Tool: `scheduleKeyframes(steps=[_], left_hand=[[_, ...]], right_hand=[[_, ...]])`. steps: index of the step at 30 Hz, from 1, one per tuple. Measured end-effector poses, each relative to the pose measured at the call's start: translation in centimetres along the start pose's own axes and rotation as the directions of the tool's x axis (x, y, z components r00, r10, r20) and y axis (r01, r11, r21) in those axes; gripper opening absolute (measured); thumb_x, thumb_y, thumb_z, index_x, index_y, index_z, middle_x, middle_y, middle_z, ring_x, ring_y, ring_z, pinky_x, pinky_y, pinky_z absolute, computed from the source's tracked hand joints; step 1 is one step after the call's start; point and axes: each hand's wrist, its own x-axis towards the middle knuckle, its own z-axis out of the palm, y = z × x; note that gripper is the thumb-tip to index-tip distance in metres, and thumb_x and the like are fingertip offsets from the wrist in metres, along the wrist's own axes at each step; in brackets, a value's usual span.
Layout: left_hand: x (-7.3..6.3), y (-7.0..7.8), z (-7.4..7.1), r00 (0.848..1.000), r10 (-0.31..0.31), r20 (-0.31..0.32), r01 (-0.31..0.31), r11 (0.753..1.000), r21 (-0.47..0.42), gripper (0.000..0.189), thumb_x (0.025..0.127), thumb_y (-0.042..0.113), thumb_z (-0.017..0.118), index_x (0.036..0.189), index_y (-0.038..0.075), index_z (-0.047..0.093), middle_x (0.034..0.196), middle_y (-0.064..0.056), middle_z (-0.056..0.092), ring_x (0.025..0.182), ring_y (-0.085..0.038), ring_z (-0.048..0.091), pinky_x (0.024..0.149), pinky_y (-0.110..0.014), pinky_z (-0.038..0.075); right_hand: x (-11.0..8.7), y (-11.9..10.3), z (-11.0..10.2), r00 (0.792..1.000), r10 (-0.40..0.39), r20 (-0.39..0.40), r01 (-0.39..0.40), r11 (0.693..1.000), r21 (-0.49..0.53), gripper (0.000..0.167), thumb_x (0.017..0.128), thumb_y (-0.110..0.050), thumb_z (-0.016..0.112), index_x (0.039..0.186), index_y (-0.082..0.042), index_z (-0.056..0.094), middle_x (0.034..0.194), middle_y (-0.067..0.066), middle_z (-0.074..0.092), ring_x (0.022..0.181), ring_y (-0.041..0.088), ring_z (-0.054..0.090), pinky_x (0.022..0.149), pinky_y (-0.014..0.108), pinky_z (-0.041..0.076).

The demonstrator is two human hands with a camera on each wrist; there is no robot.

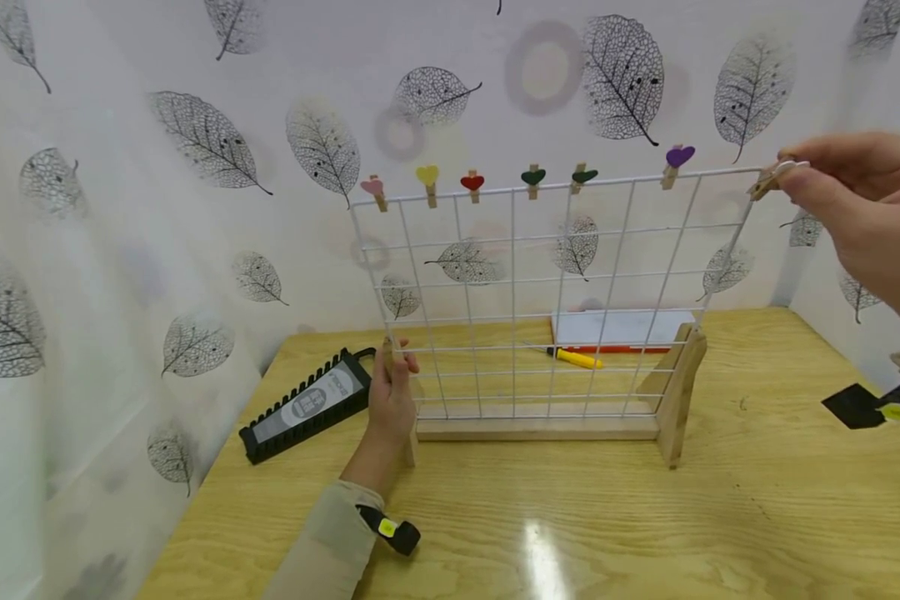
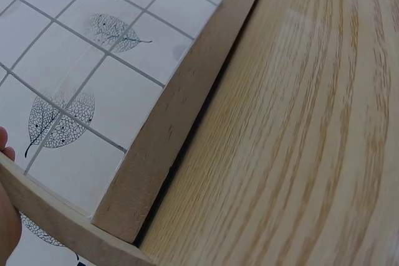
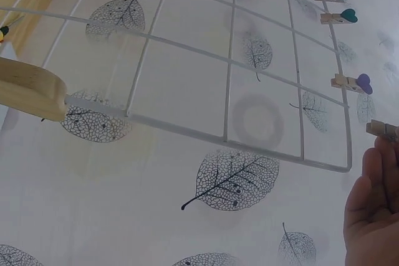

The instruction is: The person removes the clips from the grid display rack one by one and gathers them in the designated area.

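At the top right corner of a white wire grid (image 1: 513,250), my right hand (image 1: 870,200) pinches a small wooden clothespin (image 1: 767,182) with a whitish decoration. In the right wrist view that clothespin (image 3: 380,129) is just off the grid's corner. My left hand (image 1: 392,404) grips the left upright of the wooden stand (image 1: 536,430) that carries the grid. Along the top wire sit several heart clothespins: pink (image 1: 372,187), yellow (image 1: 428,179), red (image 1: 472,183), two dark green ones (image 1: 533,177) and, farther right, a purple one (image 1: 677,162).
A black wrench rack (image 1: 311,404) lies left of the stand on the wooden table (image 1: 540,508). Behind the grid are a yellow-handled screwdriver (image 1: 577,358) and a white box (image 1: 618,327) with a red edge. Leaf-patterned covering (image 1: 450,33) lines the walls.
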Motion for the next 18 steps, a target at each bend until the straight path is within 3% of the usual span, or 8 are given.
scheduleKeyframes(steps=[8,18], left_hand=[[-0.1,-0.1,-0.1,1.0,-0.012,0.01,0.012,0.999,-0.032,0.07,0.099,0.057,0.036,0.126,-0.007,0.043,0.092,-0.011,0.048,0.091,-0.016,0.046,0.092,-0.027,0.036],[0.0,0.1,0.0,1.0,-0.013,0.011,0.013,1.0,-0.007,0.068,0.1,0.056,0.035,0.127,-0.006,0.043,0.092,-0.013,0.049,0.09,-0.018,0.046,0.089,-0.027,0.036]], right_hand=[[-1.9,0.4,-0.4,0.998,0.046,0.051,-0.047,0.999,0.018,0.028,0.097,0.006,0.061,0.121,-0.005,0.072,0.094,-0.012,0.072,0.08,0.002,0.06,0.083,0.008,0.044],[-5.1,0.3,-0.2,0.987,0.094,0.134,-0.077,0.989,-0.123,0.033,0.099,0.003,0.061,0.126,-0.013,0.07,0.099,-0.018,0.069,0.086,-0.002,0.06,0.08,0.007,0.04]])
